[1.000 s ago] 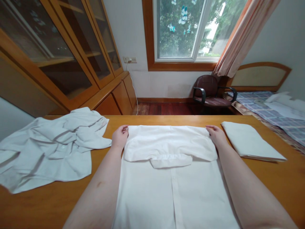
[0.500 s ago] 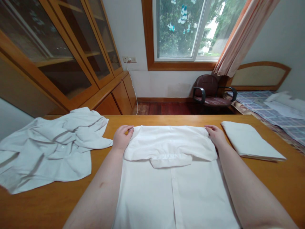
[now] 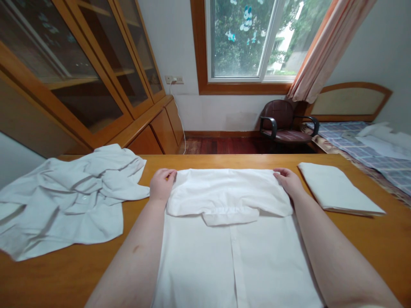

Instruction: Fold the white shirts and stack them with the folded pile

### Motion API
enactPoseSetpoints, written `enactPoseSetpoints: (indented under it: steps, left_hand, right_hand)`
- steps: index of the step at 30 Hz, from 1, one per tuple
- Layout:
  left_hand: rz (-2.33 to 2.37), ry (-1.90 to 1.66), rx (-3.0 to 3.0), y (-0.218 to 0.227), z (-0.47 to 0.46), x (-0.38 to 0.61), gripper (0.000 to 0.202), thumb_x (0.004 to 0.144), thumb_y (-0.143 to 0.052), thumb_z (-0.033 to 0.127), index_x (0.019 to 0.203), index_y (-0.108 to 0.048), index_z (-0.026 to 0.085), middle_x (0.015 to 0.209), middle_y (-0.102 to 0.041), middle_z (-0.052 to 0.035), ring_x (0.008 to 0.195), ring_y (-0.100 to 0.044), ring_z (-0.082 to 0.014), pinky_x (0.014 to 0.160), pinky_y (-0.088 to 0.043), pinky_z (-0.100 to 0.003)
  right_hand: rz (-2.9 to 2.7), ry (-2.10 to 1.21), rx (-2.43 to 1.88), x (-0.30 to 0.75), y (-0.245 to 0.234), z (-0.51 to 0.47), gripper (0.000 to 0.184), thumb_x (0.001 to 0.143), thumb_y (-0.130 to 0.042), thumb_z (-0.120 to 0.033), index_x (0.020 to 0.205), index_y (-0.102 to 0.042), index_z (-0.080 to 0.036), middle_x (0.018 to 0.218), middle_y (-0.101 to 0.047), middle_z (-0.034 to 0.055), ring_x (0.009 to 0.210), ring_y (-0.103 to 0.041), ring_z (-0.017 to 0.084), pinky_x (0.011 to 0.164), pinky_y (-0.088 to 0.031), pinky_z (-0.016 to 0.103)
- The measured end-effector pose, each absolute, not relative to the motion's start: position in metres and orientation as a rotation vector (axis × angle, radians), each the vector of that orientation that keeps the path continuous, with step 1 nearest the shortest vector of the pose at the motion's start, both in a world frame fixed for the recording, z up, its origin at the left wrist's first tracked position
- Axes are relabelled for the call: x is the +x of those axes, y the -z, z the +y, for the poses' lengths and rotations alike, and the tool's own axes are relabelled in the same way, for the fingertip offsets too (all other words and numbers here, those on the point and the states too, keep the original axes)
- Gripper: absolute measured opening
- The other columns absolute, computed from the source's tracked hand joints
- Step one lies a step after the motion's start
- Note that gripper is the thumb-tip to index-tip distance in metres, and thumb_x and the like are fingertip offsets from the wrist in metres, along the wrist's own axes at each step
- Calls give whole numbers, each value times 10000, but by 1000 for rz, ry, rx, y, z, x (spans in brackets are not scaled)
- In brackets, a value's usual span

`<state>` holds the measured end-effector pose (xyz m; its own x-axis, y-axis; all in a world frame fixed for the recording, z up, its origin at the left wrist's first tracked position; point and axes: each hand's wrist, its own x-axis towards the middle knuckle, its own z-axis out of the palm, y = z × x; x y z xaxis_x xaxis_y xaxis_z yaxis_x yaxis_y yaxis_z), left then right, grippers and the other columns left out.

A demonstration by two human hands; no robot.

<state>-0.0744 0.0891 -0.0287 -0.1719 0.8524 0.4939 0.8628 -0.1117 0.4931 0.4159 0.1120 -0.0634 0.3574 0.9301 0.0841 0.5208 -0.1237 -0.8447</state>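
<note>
A white button-up shirt (image 3: 199,252) lies on the table in front of me, its collar end folded over toward me. The button placket runs down its middle, and the collar rests on the shirt front. At the far left corner of the fold is my left hand (image 3: 162,183), its fingertips pinched at the cloth. My right hand (image 3: 289,180) is at the far right corner, thumb and fingers closed on the folded edge. Both forearms lie along the shirt's sides.
A crumpled white shirt (image 3: 77,196) spreads over the left of the wooden table (image 3: 362,244). On the right lies a folded white garment (image 3: 337,188). Beyond the table are a brown armchair (image 3: 281,122), a bed (image 3: 379,149) and a glass-fronted cabinet (image 3: 128,102).
My left hand has shifted slightly to the left at the corner. The right hand has moved a little to the left along the edge. The shirt lies practically as before.
</note>
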Motion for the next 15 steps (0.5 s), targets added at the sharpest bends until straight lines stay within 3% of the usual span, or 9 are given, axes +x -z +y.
enactPoseSetpoints:
  steps: [7,15]
  left_hand:
    - [-2220,1051,-1956,30,92,-74,239,873,-399,286,887,-614,183,882,-643,-80,872,-578,-224,808,-438,-321]
    - [-2202,953,-2103,37,98,-77,289,820,-457,236,1067,-600,187,992,-656,-81,937,-588,-216,869,-430,-319]
  right_hand:
    - [-1219,-656,-1760,412,59,111,395,643,-645,-404,960,-683,-171,665,-583,0,543,-479,116,497,-373,237]
    - [-1057,-636,-1604,425,74,119,336,664,-614,-398,915,-654,-178,850,-665,59,707,-593,166,639,-465,285]
